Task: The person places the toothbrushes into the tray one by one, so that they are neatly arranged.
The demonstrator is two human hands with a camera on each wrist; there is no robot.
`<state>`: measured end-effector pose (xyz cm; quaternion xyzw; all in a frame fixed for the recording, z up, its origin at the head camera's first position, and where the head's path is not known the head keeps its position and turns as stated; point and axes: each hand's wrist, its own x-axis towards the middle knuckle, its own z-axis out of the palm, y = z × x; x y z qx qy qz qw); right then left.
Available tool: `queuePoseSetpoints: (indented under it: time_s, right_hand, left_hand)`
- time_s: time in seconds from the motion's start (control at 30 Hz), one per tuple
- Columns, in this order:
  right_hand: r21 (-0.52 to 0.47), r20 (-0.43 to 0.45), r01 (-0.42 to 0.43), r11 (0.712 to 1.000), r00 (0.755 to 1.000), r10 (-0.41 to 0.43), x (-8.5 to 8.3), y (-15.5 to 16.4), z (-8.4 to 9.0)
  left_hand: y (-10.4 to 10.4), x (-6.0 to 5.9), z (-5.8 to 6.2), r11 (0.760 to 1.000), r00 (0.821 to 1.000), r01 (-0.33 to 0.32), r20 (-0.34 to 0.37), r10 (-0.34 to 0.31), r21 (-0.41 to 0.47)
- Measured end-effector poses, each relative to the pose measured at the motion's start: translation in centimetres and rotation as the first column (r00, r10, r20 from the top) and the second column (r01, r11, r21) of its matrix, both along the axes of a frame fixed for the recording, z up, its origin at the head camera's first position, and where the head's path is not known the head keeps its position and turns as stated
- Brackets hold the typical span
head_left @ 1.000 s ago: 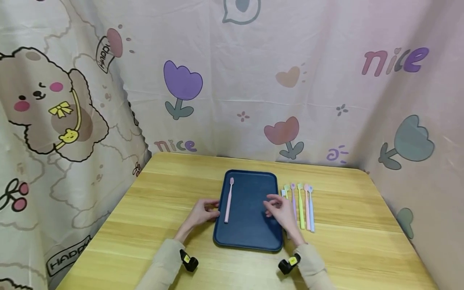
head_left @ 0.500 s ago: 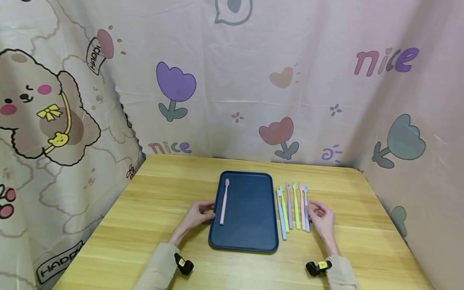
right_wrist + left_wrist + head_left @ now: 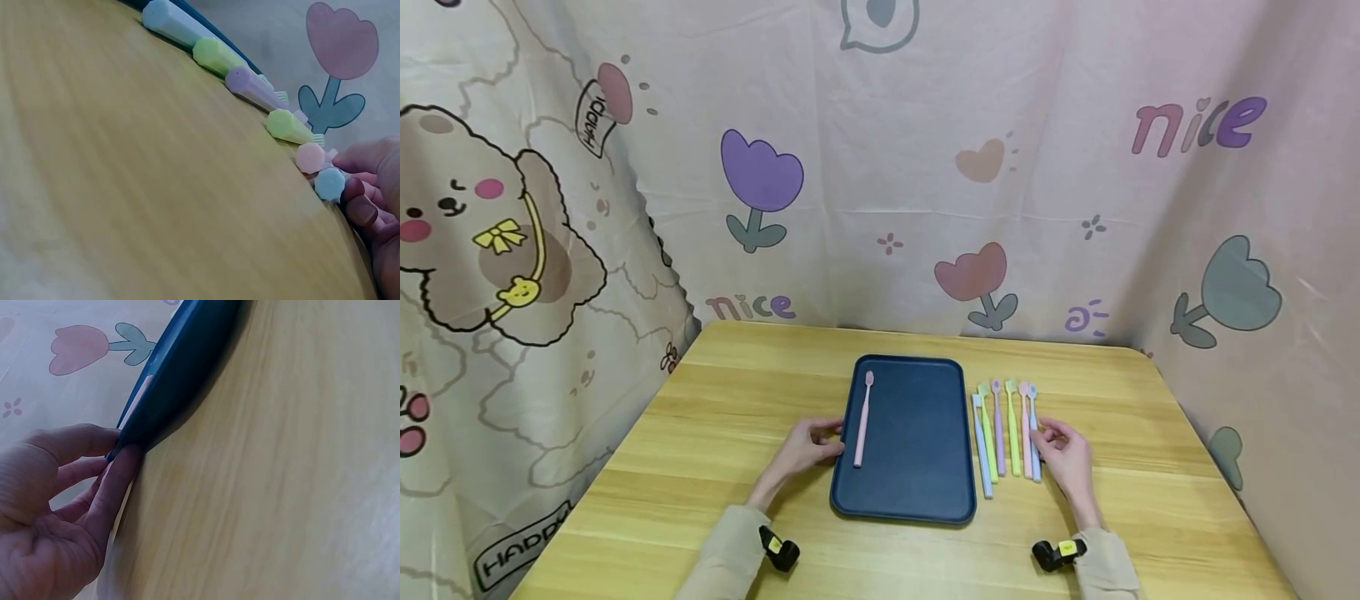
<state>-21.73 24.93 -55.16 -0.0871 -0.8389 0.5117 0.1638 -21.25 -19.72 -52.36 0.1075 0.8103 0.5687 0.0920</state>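
Note:
A dark blue tray [image 3: 917, 442] lies on the table with one pink toothbrush [image 3: 862, 421] lengthwise along its left side. My left hand [image 3: 805, 447] pinches the tray's left rim between thumb and fingers, as the left wrist view also shows. Right of the tray, several pastel toothbrushes lie in a row, heads to the back. My right hand [image 3: 1066, 460] is at the rightmost one, a blue toothbrush [image 3: 329, 184], and pinches its handle with fingertips either side. A pink toothbrush [image 3: 310, 158] lies right against it; part of the blue handle is hidden by the fingers.
Closest to the tray's right edge lies another blue toothbrush [image 3: 982, 454], then a green one [image 3: 988, 437], a purple one [image 3: 998, 433] and a yellow-green one [image 3: 1014, 433]. A printed curtain [image 3: 880, 167] hangs behind the wooden table [image 3: 737, 383].
My right hand has moved from over the tray's right edge out to the right, to the outermost blue toothbrush. My left hand has stayed on the tray's rim. The head view has shifted slightly.

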Motion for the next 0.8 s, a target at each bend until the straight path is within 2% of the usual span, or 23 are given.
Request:
queuePoseSetpoints:
  time_s: [0.27, 0.43, 0.8]
  right_hand:
    - [0.048, 0.032, -0.003, 0.999, 0.999, 0.002, 0.12, 0.10, 0.32]
    - [0.050, 0.057, 0.008, 0.999, 0.998, -0.010, 0.10, 0.24, 0.41]
    - [0.138, 0.071, 0.037, 0.990, 0.996, -0.047, -0.05, 0.28, 0.52]
  left_hand:
    - [0.04, -0.02, -0.16, 1.000, 1.000, -0.020, 0.005, 0.020, -0.009]
    - [0.11, -0.03, -0.36, 1.000, 1.000, -0.016, 0.004, 0.017, -0.011]
    - [0.02, 0.00, -0.45, 1.000, 1.000, -0.004, -0.010, 0.004, -0.008]
